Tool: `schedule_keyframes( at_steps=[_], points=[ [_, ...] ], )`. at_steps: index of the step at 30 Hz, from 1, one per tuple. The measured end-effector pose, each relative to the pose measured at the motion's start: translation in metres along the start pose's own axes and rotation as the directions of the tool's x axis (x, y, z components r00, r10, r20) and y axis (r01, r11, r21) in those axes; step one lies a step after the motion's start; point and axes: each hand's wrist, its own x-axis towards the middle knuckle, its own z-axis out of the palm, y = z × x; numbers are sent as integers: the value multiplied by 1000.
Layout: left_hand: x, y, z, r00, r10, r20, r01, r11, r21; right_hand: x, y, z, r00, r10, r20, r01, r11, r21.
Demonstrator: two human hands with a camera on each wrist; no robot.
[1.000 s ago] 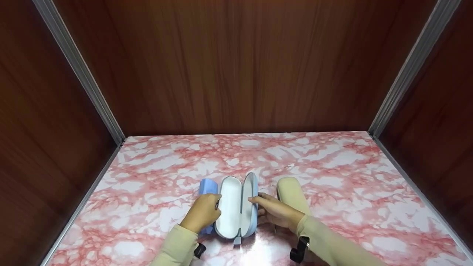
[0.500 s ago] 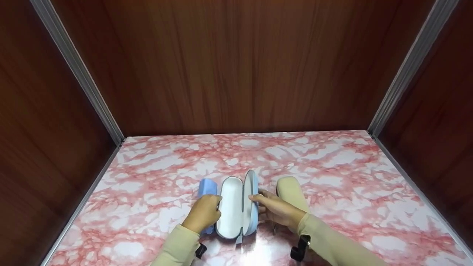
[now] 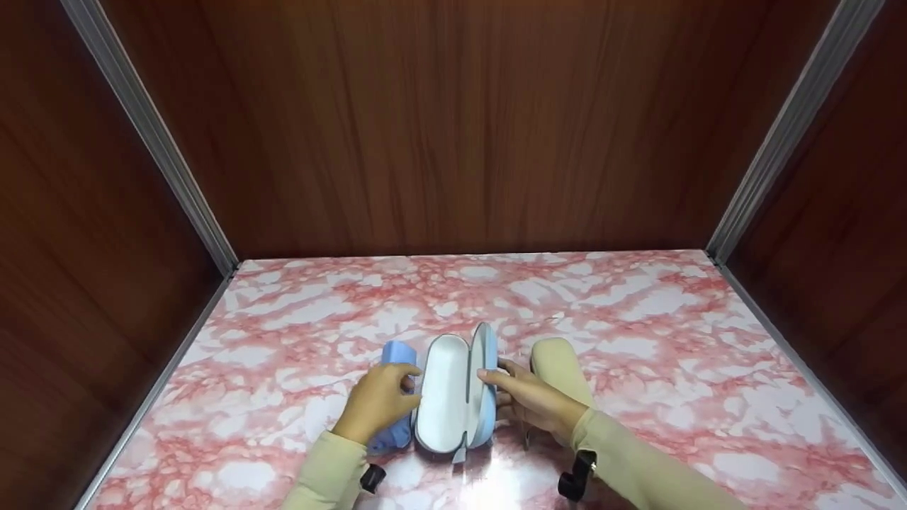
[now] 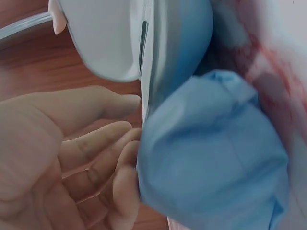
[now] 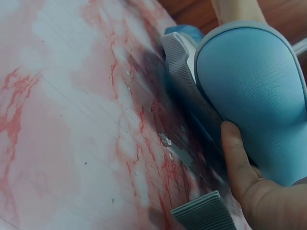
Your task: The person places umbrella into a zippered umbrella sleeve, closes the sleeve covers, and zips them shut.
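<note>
A light blue glasses case (image 3: pixel 443 397) lies unfolded in the head view, its pale lining facing up and its lid (image 3: pixel 487 418) raised on the right. My right hand (image 3: pixel 531 397) holds that lid, thumb on the inner side and fingers behind it. Beside the case's left edge is my left hand (image 3: pixel 375 400), thumb and fingers parted with a gap between them. Under and beside the left hand lies a blue object (image 3: pixel 400 352); the left wrist view shows it as crumpled, smooth blue material (image 4: pixel 211 148) against the case.
A beige elongated case (image 3: pixel 563 372) lies to the right, partly behind the right forearm. A grey ribbed strap (image 5: pixel 204 211) shows low in the right wrist view. Dark wooden panels (image 3: pixel 453 127) with metal corner strips enclose the pink marbled table (image 3: pixel 283 340).
My left thumb and fingers have come off the case's left edge and spread apart, the hand shifting slightly left. The right hand keeps its hold on the lid.
</note>
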Motion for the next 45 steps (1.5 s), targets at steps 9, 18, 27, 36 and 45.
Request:
schedule_keyframes(
  at_steps=[9, 18, 27, 36, 45],
  points=[
    [-1, -12, -13, 974, -220, -49, 220, 975, -2, -1, 0, 0, 1000, 8, -27, -8, 1000, -15],
    [-7, -26, -15, 940, -325, 105, 334, 938, -86, -2, 0, -2, 1000, 12, -27, -13, 1000, -26],
    [-7, -29, -7, 936, -314, 160, 339, 925, -168, -3, 2, -3, 1000, 13, -2, -13, 999, -33],
    [-6, -31, -2, 944, -295, 149, 322, 920, -225, -1, 3, -2, 999, 22, -28, -23, 999, -22],
    [-6, -35, 1, 940, -317, 126, 339, 907, -250, -1, 2, -4, 999, 31, -20, -32, 998, -45]
  ],
)
